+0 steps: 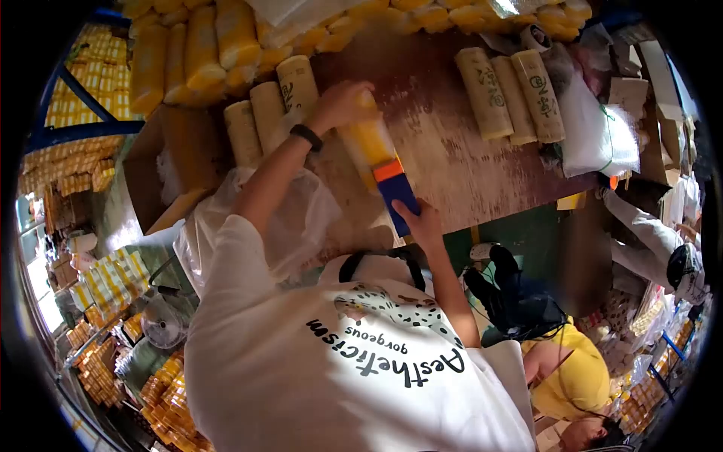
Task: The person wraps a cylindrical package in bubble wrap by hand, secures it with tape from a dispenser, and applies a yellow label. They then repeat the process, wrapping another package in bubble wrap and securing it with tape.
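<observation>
A long yellow-and-white wrapped pack (pixel 369 142) lies slanted over the wooden tabletop in front of me. My left hand (pixel 346 104), with a black band on its wrist, is closed over the pack's far end. At the near end, a flat blue block with an orange band (pixel 393 188) meets the pack. My right hand (pixel 422 224) is closed on the lower part of this blue block, thumb on top. I cannot tell what kind of thing the block is. Left of my left hand stand several tan paper-wrapped rolls (pixel 297 81) with dark writing.
More tan rolls (pixel 512 96) lie at the table's right. Yellow packs (pixel 203 49) are piled along the back. A cardboard box (pixel 169 169) and a clear plastic bag (pixel 275 218) are at left. A person in yellow (pixel 568 369) is at lower right.
</observation>
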### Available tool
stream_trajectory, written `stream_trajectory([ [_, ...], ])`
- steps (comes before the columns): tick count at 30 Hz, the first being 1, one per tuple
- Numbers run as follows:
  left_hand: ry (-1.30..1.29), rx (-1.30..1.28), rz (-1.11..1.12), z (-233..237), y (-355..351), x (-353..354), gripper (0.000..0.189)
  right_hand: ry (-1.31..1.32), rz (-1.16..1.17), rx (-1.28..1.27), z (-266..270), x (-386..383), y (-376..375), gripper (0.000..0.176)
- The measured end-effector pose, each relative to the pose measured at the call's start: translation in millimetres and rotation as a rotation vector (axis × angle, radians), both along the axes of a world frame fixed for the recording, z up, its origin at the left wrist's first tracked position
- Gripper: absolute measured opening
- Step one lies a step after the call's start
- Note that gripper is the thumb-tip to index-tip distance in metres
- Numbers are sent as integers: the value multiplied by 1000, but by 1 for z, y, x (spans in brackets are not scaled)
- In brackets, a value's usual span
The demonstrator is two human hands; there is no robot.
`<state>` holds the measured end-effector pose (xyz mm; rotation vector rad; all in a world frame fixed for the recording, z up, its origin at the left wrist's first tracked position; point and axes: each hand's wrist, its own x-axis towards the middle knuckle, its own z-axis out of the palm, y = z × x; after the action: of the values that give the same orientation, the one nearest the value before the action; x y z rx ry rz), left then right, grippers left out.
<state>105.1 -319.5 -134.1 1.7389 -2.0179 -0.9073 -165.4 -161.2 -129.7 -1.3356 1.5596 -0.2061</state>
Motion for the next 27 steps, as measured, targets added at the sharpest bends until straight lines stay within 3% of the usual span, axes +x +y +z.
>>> stream_trajectory([
  [4,240,341,20,-53,-30,-2,55,-47,-101,71,10,-4,2,58],
  [9,268,312,-20,-102,-44,-19,50,-37,-190,131,11,-27,46,55],
  [10,271,304,-18,-99,-41,-22,50,-24,-158,47,15,-27,52,51],
  [13,-211,240,-48,-44,-36,-37,51,-39,-195,117,13,-32,57,47],
  [16,-361,-385,-325,-49,-13,-46,48,-27,-159,159,-8,-43,58,47],
  [19,-287,-422,-954,-7,25,-56,51,-95,-179,259,-9,-48,53,48],
  [22,-473,-801,-1138,-60,58,-63,60,-172,-255,312,-5,-50,51,48],
  [25,-544,-734,-1296,-71,45,-67,68,-95,-170,252,20,-52,46,48],
  [27,-519,-625,-1241,-67,51,-74,73,-123,-213,223,24,-65,60,48],
])
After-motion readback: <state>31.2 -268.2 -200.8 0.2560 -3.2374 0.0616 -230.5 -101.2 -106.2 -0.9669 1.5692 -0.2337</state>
